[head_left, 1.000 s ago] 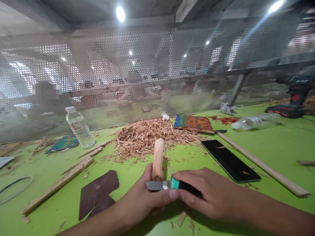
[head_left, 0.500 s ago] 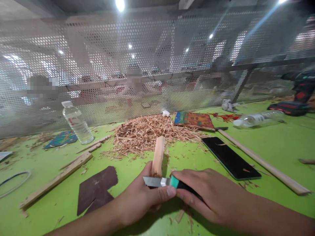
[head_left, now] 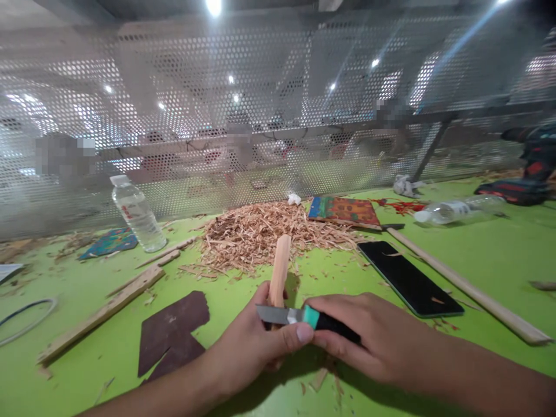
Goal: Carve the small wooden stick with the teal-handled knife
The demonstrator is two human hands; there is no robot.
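Green bench [head_left: 217,307]: left hand [head_left: 243,353] grips the wood piece [head_left: 280,263], pointed toward the shavings [head_left: 247,237], right hand [head_left: 369,336] grips the knife [head_left: 310,317] across it; shallow strokes, grip clear of the edge, look safest.

On the table [head_left: 499,255], shavings [head_left: 247,234] lie between 2 bottles [head_left: 139,215], behind a sheet [head_left: 171,327] and a phone [head_left: 406,278] (the phone at right).

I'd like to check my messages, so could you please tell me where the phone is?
In the head view, the phone lies right of centre on the green table, between the shavings pile and the long wooden stick.
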